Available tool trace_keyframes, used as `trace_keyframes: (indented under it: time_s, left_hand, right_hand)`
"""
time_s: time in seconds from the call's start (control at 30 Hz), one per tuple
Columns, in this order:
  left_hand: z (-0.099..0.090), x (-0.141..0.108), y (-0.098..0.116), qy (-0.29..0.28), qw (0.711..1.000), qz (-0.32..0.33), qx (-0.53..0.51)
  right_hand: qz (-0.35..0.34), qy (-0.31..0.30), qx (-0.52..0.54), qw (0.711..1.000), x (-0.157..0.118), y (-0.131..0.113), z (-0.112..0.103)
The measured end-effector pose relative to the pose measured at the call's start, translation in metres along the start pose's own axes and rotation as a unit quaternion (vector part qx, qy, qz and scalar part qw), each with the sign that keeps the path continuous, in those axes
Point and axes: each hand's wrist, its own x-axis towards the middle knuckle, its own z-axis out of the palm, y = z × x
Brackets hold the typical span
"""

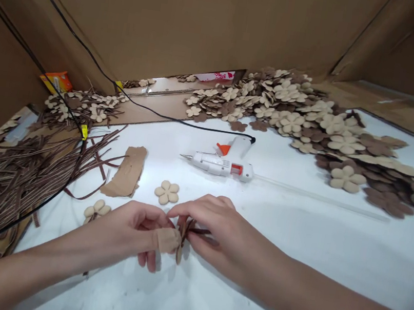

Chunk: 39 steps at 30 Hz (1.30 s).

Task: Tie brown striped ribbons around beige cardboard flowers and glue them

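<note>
Left hand pinches 1 flower edge-on; right hand holds a brown strip against it, likely steadying their join.

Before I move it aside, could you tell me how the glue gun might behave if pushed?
The glue gun lies on its side, so it probably slides rather than rolls. Its cord may tug it askew, and the long glue stick behind will likely swing around.

A tan bandage-like wrap around the left thumb, forearms sleeveless.
</note>
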Motion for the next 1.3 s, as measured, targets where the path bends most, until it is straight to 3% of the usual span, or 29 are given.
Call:
trace_keyframes:
  time_s: [0.27, 0.43, 0.63, 0.77, 1.0, 1.3]
  left_hand:
    - [0.006, 0.001, -0.007, 0.032, 0.997, 0.044, -0.052]
    - [0.0, 0.002, -0.014, 0.045, 0.991, 0.114, -0.051]
    - [0.005, 0.003, -0.015, 0.097, 0.977, 0.13, -0.135]
    - [0.013, 0.007, -0.013, 0.068, 0.968, 0.113, -0.215]
    - [0.02, 0.014, -0.011, 0.071, 0.976, 0.098, -0.182]
    - [0.023, 0.014, -0.016, 0.099, 0.975, 0.077, -0.185]
  right_hand:
    - [0.09, -0.005, 0.108, 0.99, 0.0, 0.0, -0.01]
    - [0.193, -0.039, 0.195, 0.961, 0.002, -0.001, -0.018]
    - [0.185, 0.014, 0.329, 0.926, 0.004, 0.006, -0.012]
    - [0.174, 0.043, 0.332, 0.926, 0.005, 0.007, -0.009]
    - [0.124, 0.094, 0.284, 0.946, 0.006, 0.006, -0.012]
    - [0.174, 0.084, 0.207, 0.959, 0.004, 0.001, -0.018]
